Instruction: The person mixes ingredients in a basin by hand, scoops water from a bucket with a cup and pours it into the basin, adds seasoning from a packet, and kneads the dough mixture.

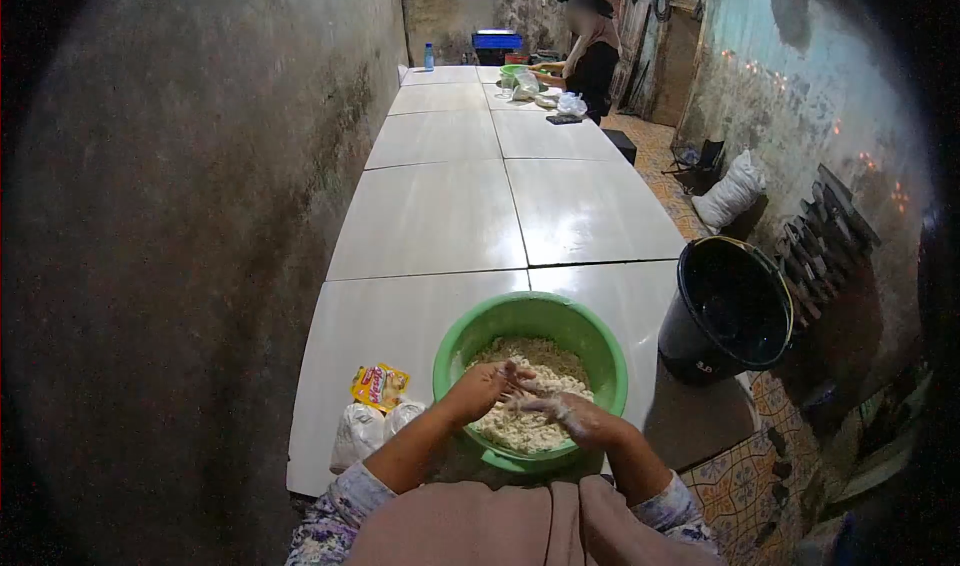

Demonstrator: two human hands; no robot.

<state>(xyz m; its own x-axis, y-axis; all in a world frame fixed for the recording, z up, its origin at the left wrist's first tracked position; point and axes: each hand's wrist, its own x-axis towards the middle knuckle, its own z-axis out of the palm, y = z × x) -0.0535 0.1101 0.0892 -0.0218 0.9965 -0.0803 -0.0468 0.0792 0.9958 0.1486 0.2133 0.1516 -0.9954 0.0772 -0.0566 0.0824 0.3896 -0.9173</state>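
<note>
A green basin [612, 351] on the tiled table holds a pale, crumbly flour mixture [520, 428], with a browner patch toward its far side. Over this mixture, my left hand [487, 390] points its fingers to the right, slightly bent and apart. My right hand [578, 418] reaches in from the other side with fingers stretched toward the left ones and white flour stuck on it. The fingertips meet or overlap near the basin's middle; whether they touch is unclear. No object shows in either hand.
Left of the basin lie a yellow packet [380, 386] and white plastic bags [358, 434]. A black bucket [690, 338] stands at the right. At the table's far end, a person [597, 66] works at another green basin [512, 70], near a blue bottle [428, 58].
</note>
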